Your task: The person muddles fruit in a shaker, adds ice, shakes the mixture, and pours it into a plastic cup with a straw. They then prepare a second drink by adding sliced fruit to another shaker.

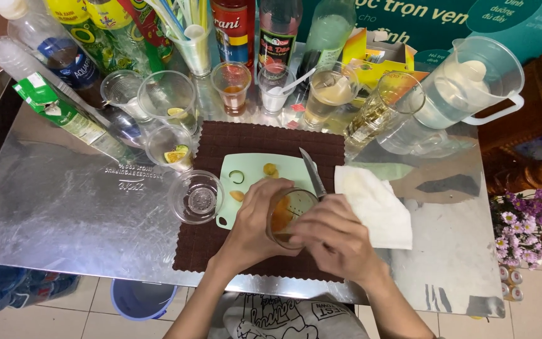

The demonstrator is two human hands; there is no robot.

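One clear glass [286,216] sits tilted over the near end of a pale green cutting board [246,172], holding amber liquid and orange fruit pieces; its lower rim is hidden behind the hands. The left hand [252,220] wraps its fingers around the glass's left side, gripping it. The right hand [337,238] covers the right side with fingers curled inward at the rim; whether it pinches anything there cannot be told. One knife [313,172] lies on the board's right edge, blade pointing away, its handle hidden under the right hand. Three small fruit slices [270,169] rest on the board. The board lies on a dark brown mat [221,141] on a shiny metal table [64,207]. One white napkin [374,204] lies just right of the board, one glass juicer [196,198] just left. Along the far edge stand several cups, bottles and one clear plastic pitcher [472,81]; the bottles' tops are cut off.
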